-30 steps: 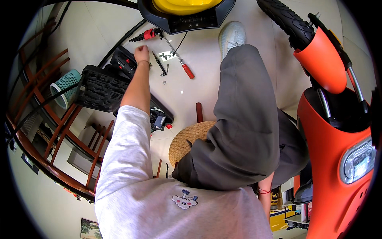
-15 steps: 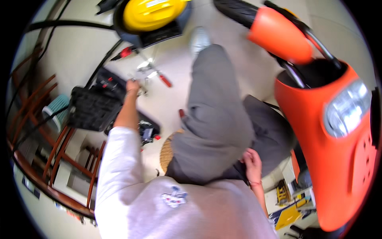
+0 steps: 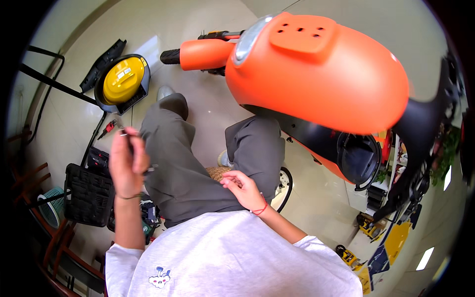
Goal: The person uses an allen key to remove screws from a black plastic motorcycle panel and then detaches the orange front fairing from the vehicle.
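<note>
My left hand point(image 3: 127, 166) is raised over the floor, left of my knees, its fingers closed round a slim dark tool point(image 3: 130, 144). Most of that tool is hidden in the grip, so its exact kind does not show. On my lap, near the inner thigh, lies my right hand point(image 3: 246, 192) with loosely bent fingers and nothing in them. An orange scooter point(image 3: 316, 74) stands in front of me and to the right. Below the left hand is an open black tool case point(image 3: 89, 194) with moulded hollows.
A yellow dome-shaped thing point(image 3: 123, 81) in a dark housing stands at the far left, beside a long black panel point(image 3: 103, 64). A red-handled tool point(image 3: 107, 128) lies on the floor. Wooden chair rails point(image 3: 57, 242) and a pale blue basket point(image 3: 51, 205) are at the left.
The view has swung right, bringing more of the scooter in. My left hand has risen from beside the tool case with the slim tool. My right hand now rests higher on my lap.
</note>
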{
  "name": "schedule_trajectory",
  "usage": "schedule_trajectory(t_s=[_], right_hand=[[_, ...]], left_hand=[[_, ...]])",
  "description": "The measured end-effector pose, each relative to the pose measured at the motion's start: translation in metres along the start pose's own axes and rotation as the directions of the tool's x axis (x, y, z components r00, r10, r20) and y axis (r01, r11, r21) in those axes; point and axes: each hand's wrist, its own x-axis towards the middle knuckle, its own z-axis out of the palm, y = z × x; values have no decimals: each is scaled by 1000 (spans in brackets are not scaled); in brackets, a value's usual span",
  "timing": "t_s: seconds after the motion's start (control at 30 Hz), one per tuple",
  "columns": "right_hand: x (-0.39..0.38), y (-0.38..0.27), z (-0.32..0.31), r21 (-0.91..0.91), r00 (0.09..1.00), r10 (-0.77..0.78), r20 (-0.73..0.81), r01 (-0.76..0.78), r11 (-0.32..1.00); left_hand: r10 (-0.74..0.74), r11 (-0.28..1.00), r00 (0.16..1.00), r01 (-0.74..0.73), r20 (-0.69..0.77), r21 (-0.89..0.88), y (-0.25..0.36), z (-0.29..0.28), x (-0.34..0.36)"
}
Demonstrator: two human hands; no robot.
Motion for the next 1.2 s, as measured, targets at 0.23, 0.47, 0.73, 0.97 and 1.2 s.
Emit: schedule_trajectory(t_s=[0.23, 0.47, 0.73, 0.97, 1.2], right_hand=[[-35, -20, 20, 157, 972, -233, 30, 226, 961], [-58, 13, 22, 358, 989, 143, 43, -149, 922], [-16, 12, 14, 200, 999, 37, -30, -30, 979], [81, -5, -34, 164, 990, 141, -21, -135, 977], [186, 26, -9, 332, 950, 251, 186, -301, 894]], left_hand=[[-400, 911, 916, 402, 38, -87, -115, 98, -47], [-523, 840, 849, 498, 77, 215, -153, 72, -69], [-406, 767, 912, 305, 60, 564, -159, 76, -39], [-335, 425, 940, 87, 68, 901, -164, 21, 41], [-195, 382, 980, 33, 45, 923, -211, -43, 85]])
